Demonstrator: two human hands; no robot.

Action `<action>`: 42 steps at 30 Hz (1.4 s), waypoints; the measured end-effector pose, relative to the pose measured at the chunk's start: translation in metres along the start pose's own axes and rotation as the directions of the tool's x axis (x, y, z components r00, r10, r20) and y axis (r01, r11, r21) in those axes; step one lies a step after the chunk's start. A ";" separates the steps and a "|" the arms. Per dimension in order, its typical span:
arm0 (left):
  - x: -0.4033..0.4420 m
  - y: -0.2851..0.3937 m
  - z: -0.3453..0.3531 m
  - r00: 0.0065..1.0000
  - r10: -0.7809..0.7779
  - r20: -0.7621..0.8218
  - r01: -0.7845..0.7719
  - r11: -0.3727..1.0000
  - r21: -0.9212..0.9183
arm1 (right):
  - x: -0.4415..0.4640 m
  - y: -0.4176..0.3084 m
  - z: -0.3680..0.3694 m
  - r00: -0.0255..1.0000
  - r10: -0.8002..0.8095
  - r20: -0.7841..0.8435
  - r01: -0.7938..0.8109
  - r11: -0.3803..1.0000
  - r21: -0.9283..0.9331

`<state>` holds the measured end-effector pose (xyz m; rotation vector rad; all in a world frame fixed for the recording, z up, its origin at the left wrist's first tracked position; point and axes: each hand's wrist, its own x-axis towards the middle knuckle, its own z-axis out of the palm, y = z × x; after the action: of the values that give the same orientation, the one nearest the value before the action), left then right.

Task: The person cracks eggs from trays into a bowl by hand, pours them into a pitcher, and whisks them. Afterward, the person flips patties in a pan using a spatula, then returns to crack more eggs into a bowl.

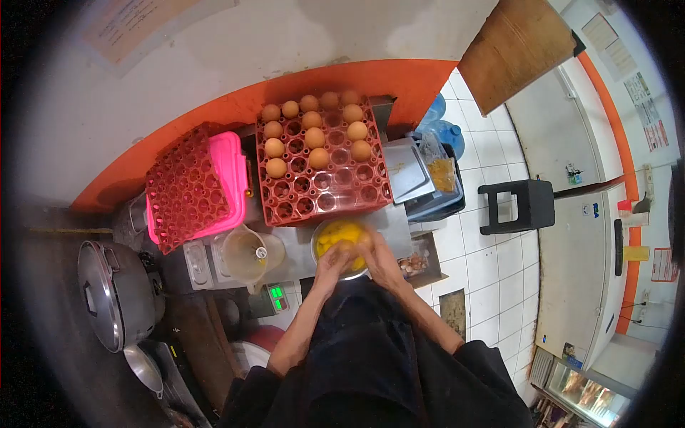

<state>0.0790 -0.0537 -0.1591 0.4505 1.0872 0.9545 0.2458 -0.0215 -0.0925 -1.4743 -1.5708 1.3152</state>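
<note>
Over a round metal bowl (315, 250) of yellow egg yolks (341, 232), my left hand (338, 260) and my right hand (372, 252) are close together, fingers bent inward. Motion blur hides what lies between them, if anything. Behind the bowl stands a red egg tray (314, 187) with rows of brown eggs (316, 138) in its far part and bare cups nearer me. A box of broken eggshells (414, 265) sits low to the right of my right hand.
An empty red tray (187, 187) leans on a pink container (232, 171) at left. Nearby are a plastic jug (242, 258), a scale with a green display (277, 297) and a large lidded pot (118, 296). A black stool (531, 205) stands on the tiled floor at right.
</note>
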 end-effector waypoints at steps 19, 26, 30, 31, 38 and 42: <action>-0.004 0.010 -0.002 0.999 -0.027 -0.045 0.023 0.996 -0.085 | 0.001 0.013 0.019 0.991 0.024 -0.134 -0.006 0.991 0.131; -0.002 0.001 -0.014 1.000 -0.011 -0.027 0.007 0.994 -0.112 | -0.001 0.018 0.019 1.000 0.013 -0.013 -0.011 0.986 0.164; 0.002 0.011 -0.019 0.998 -0.031 -0.059 0.022 0.989 -0.147 | 0.009 0.039 0.001 0.953 0.230 0.198 -0.300 0.820 0.487; 0.003 0.011 -0.022 0.998 -0.039 -0.046 0.032 0.988 -0.152 | 0.011 0.036 -0.001 0.953 0.230 0.197 -0.299 0.820 0.487; 0.011 0.023 -0.021 0.999 0.003 0.041 -0.013 0.971 0.238 | 0.024 0.023 -0.011 0.953 -0.008 0.302 0.052 0.989 -0.139; 0.010 0.026 -0.021 0.982 0.123 0.146 -0.167 0.924 0.344 | 0.031 0.021 -0.011 0.916 0.119 0.383 -0.038 0.977 -0.212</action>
<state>0.0506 -0.0339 -0.1546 0.8866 1.1287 0.8469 0.2575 0.0091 -0.1147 -1.4667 -1.9669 1.6182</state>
